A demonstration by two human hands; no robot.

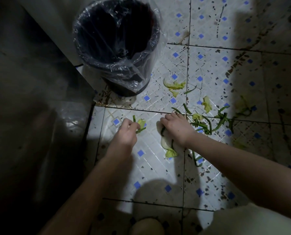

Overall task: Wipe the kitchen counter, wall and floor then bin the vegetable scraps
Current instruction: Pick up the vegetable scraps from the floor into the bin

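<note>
Both forearms reach down — left hand (127,131) pinching green scraps (140,125), right hand (176,128) gripping a cloth (165,141).

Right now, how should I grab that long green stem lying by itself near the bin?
Pinch the lone green stem at its middle, coming straight down from above. It lies flat on the tiled floor, thin and slightly curved, clear of the yellow-green leaf scrap beside it.

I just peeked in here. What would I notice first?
Probably the green vegetable scraps scattered over the speckled tile floor, mostly right of centre. Both hands are down among them: the left hand pinches a leafy bit, the right hand gathers more. A black bin with a clear liner stands behind, top centre.
</note>
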